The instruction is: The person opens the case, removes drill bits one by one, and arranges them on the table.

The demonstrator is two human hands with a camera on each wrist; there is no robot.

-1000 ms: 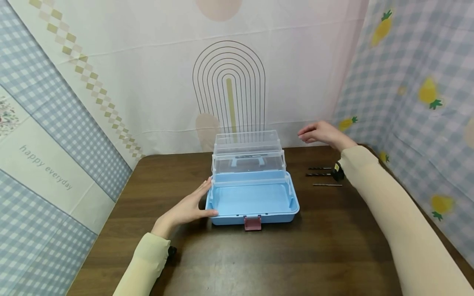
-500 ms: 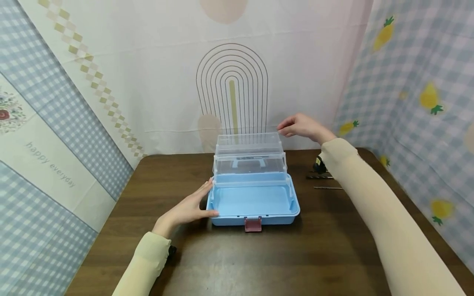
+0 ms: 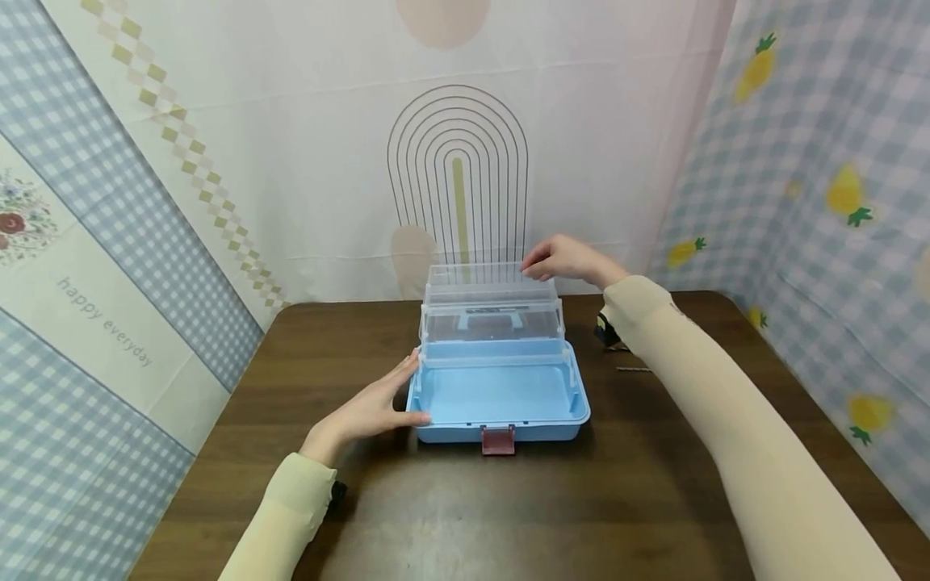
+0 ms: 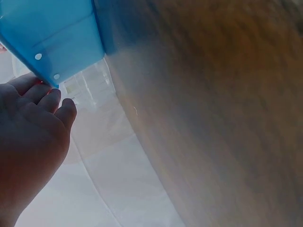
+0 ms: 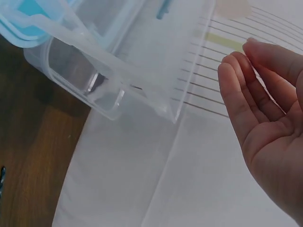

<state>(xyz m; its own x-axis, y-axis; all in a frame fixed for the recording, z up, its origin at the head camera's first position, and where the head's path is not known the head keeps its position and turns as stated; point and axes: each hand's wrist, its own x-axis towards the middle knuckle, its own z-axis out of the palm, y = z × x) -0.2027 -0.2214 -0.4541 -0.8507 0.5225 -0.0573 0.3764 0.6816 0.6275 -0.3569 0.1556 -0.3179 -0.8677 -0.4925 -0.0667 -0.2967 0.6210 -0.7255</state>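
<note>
blue plastic makes up the box [image 3: 501,391] standing on the table [image 3: 436,516], a pink latch [image 3: 498,440] at its front and a clear upper section [image 3: 468,278] raised behind its base. what has just changed is the right hand [image 3: 570,260]: it has come in from the box's right side and is now at the upper right edge of that clear section, which suggests the work has shifted to the box's raised part. its fingers are bent, the tips drawn fairly near the thumb, and nothing shows between them; whether they touch the clear edge i cannot tell, though in the right wrist view they look apart from it. the left hand [image 3: 370,411] has stayed spread at the box's left end, thumb on the front rim and fingertips against the side, seemingly steadying it. a dark strip [image 3: 497,310], perhaps a drill bit, shows through the clear section, hard to make out. to the box's right, the right sleeve [image 3: 697,387] and black gear [image 3: 605,331] at that wrist now cover much of a row of drill bits; only a grey bit [image 3: 634,369] and a piece of a darker one [image 3: 619,349] peek out.
</note>
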